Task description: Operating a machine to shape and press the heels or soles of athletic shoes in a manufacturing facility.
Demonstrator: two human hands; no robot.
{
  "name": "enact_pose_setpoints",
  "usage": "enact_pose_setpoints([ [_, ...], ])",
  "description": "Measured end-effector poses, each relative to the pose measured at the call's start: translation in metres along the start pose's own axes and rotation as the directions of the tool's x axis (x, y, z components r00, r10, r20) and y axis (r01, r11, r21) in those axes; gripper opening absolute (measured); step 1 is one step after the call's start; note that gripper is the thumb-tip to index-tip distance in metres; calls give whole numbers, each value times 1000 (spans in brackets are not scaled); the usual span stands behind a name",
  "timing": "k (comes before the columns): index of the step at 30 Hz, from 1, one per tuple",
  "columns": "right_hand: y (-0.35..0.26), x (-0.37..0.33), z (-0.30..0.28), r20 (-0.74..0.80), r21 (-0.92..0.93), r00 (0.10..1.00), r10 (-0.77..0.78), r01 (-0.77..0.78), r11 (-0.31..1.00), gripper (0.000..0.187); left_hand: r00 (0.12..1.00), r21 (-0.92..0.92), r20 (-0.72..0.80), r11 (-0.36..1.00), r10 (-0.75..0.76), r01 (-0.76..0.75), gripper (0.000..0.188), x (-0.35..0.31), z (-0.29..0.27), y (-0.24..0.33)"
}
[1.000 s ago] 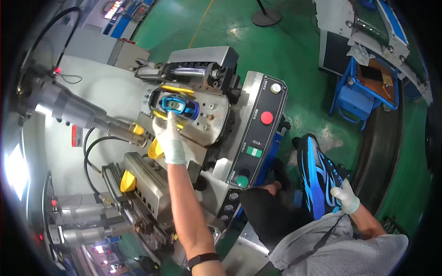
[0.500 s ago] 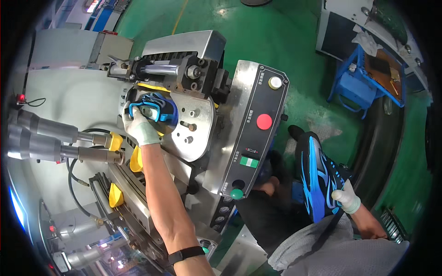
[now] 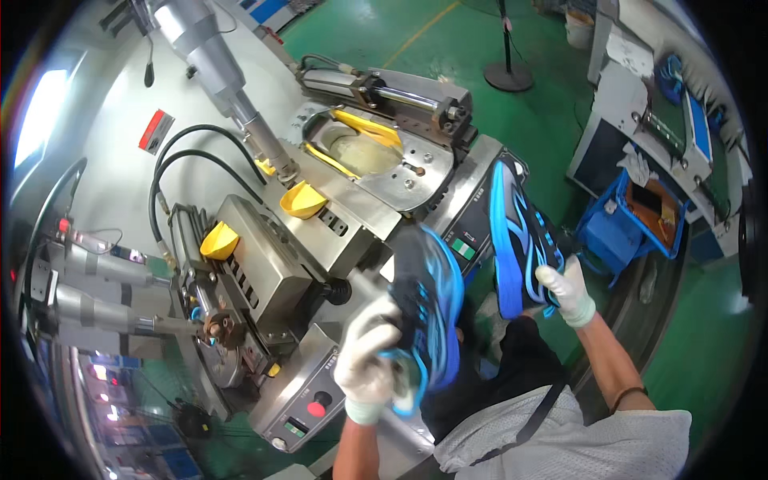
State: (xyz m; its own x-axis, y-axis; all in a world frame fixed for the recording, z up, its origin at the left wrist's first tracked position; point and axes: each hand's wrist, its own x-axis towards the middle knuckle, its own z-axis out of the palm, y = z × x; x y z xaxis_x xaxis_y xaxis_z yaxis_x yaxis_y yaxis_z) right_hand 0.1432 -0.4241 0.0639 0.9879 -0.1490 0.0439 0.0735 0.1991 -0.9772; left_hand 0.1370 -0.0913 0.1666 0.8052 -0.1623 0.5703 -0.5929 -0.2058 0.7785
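Observation:
In my gloved left hand [image 3: 370, 360] is a black and blue sneaker [image 3: 436, 312], gripped by its heel collar and somewhat blurred. My gloved right hand [image 3: 566, 290] holds a matching sneaker [image 3: 518, 232] by the heel, toe pointing away and blue sole facing left. The two shoes hang side by side, apart, in front of the pressing machine. Beyond the left shoe, the machine's shoe seat [image 3: 364, 156], lined with yellow pads, holds no shoe. A metal press cylinder [image 3: 256, 132] with a yellow-padded tip points toward it.
A second press station [image 3: 248, 264] with yellow pads [image 3: 220, 240] stands at the left. Control panels with buttons [image 3: 316, 406] edge the machine. On the right are a blue cart [image 3: 608, 228] and a grey workbench [image 3: 616, 120]. A black round stand base [image 3: 508, 77] rests on the green floor.
My left hand has drawn its sneaker out of the machine seat and toward me. My right hand has raised the other sneaker. The view has turned, showing more of the left station.

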Motion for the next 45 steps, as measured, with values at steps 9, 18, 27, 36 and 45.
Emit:
enact_pose_setpoints([
  [9, -97, 273, 167, 371, -419, 928, -35, 201, 886, 67, 834, 133, 224, 864, -504, 486, 56, -212, -17, -18],
  [18, 29, 374, 293, 297, -949, 942, 154, 274, 155, 54, 789, -112, 210, 787, -577, 606, 39, -221, -29, -28],
  [27, 14, 381, 292, 367, -930, 873, 322, 340, 140, 68, 784, -116, 260, 788, -563, 604, 36, -219, -49, -38],
  [36, 43, 43, 210, 663, -476, 632, -401, 769, 426, 86, 856, -51, 142, 860, -497, 508, 45, -229, -36, -32],
  [45, 45, -21, 147, 644, -499, 736, -210, 611, 614, 95, 882, 38, 21, 882, -470, 469, 41, -221, 6, -19],
])
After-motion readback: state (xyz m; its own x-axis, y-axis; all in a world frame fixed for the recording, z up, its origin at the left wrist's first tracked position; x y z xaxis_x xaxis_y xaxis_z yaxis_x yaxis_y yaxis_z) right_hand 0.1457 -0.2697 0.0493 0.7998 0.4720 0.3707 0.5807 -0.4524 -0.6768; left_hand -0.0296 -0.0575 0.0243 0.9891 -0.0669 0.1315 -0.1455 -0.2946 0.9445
